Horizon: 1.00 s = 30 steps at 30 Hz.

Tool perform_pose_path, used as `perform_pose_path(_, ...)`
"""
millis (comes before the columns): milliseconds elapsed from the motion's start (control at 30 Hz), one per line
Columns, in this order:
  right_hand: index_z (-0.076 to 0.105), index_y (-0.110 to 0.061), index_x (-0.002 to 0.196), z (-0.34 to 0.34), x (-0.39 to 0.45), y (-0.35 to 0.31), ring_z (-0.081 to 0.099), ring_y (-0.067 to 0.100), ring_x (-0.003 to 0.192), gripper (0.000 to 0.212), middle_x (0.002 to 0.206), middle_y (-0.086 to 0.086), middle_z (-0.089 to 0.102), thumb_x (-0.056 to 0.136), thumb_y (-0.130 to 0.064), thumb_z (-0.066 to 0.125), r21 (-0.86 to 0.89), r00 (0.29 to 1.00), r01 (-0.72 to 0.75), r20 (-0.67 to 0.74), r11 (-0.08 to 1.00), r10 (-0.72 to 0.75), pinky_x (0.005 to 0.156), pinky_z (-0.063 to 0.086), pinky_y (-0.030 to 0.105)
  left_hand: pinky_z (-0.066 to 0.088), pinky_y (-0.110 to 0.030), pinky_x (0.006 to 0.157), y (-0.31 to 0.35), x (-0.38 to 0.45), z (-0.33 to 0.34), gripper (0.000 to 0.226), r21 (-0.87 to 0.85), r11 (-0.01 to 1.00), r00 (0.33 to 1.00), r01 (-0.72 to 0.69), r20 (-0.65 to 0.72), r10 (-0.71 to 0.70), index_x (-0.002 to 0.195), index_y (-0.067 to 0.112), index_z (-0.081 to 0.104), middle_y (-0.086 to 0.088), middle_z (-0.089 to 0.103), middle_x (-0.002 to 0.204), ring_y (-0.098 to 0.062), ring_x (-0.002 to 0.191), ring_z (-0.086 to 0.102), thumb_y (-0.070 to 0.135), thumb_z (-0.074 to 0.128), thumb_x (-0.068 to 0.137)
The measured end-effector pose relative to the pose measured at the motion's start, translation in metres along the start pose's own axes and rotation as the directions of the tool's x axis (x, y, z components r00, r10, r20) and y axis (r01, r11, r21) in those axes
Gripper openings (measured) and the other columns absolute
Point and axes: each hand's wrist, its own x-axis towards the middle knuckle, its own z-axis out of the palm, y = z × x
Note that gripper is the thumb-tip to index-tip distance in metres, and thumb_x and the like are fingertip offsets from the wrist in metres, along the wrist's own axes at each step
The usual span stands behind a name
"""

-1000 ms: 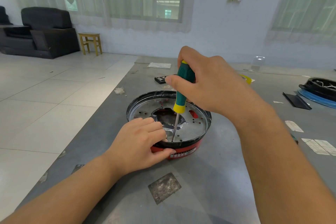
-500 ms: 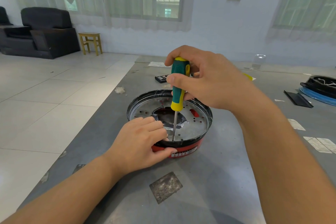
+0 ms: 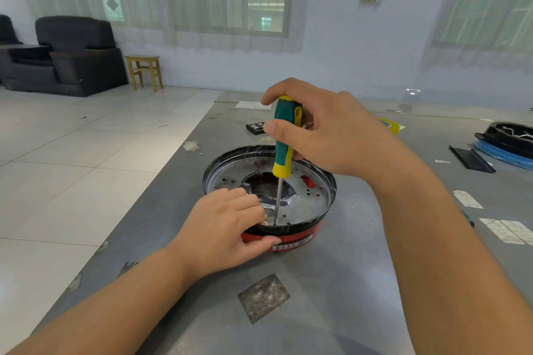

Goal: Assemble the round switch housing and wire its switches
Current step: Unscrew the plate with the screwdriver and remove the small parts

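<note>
The round switch housing [image 3: 311, 199] stands in the middle of the grey table: a black rim, a silver perforated plate with a central hole, and a red base. My right hand [image 3: 331, 135] grips the green and yellow handle of a screwdriver [image 3: 284, 138], held upright with its tip on the plate near the front rim. My left hand [image 3: 227, 225] holds the housing's front left edge, its fingers curled over the rim beside the screwdriver tip and its thumb against the red base. The screw under the tip is hidden.
A small black box [image 3: 255, 127] and a paper [image 3: 253, 105] lie behind the housing. A yellow tape roll [image 3: 390, 124] peeks out past my right hand. Another black housing on a blue ring [image 3: 507, 141] and a black strip [image 3: 471, 158] sit far right; paper labels [image 3: 507, 230] lie nearby.
My right hand has shifted its fingers round the screwdriver handle, from covering the top to gripping its side. The left hand and the housing have stayed put.
</note>
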Motion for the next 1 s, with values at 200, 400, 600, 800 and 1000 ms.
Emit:
perform_pose_path(200,0.062,-0.039,0.103,-0.031,0.001,0.023,0.073,0.014,0.074,0.014,0.086,0.002,0.066,0.092,-0.046,0.067,0.273,0.921,0.016,-0.378,0.962,0.091,0.060,0.062,0.026,0.048,-0.036,0.055,0.000,0.000,0.001,0.038,0.002,1.000,1.000,-0.011,-0.027,0.011,0.077,0.021,0.069,0.010,0.060,0.075,-0.015,0.067,0.054,0.057,0.070,0.091)
perform_pose_path(400,0.056,-0.036,0.106,-0.030,-0.021,0.101,0.064,0.006,0.069,0.021,0.082,-0.010,0.065,0.093,-0.052,0.062,0.189,0.735,-0.231,-0.609,0.954,0.298,0.060,0.046,0.012,0.047,-0.036,0.053,-0.001,0.000,0.004,0.038,0.003,1.000,0.999,-0.016,-0.049,0.016,0.076,0.021,0.069,0.010,0.060,0.073,-0.016,0.066,0.053,0.055,0.071,0.090)
perform_pose_path(600,0.051,-0.042,0.105,0.003,-0.076,0.168,0.071,0.012,0.083,0.023,0.088,-0.023,0.067,0.092,-0.051,0.068,0.292,0.641,-0.395,-0.591,0.871,0.489,0.070,0.055,0.030,0.048,-0.038,0.054,-0.002,-0.001,0.005,0.038,0.016,1.000,0.999,-0.025,-0.047,0.026,0.076,0.021,0.068,0.009,0.060,0.075,-0.017,0.067,0.055,0.057,0.069,0.091)
perform_pose_path(800,0.051,-0.043,0.100,0.026,-0.114,0.207,0.071,0.016,0.097,0.025,0.099,-0.007,0.073,0.090,-0.042,0.074,0.226,0.733,-0.564,-0.306,0.794,0.608,0.086,0.056,0.039,0.047,-0.039,0.057,-0.003,-0.003,0.007,0.039,0.060,0.997,0.997,-0.048,-0.050,0.051,0.079,0.020,0.070,0.007,0.062,0.077,-0.019,0.068,0.058,0.056,0.065,0.094)
perform_pose_path(1000,0.058,-0.037,0.117,0.024,-0.117,0.204,0.062,0.014,0.104,0.030,0.113,-0.009,0.066,0.091,-0.035,0.072,-0.227,0.844,-0.522,0.004,0.822,0.536,0.090,0.053,0.032,0.050,-0.038,0.066,-0.005,-0.003,0.006,0.029,0.053,0.990,0.991,-0.130,-0.016,0.131,0.104,0.028,0.074,0.010,0.069,0.099,-0.017,0.083,0.065,0.056,0.064,0.098)
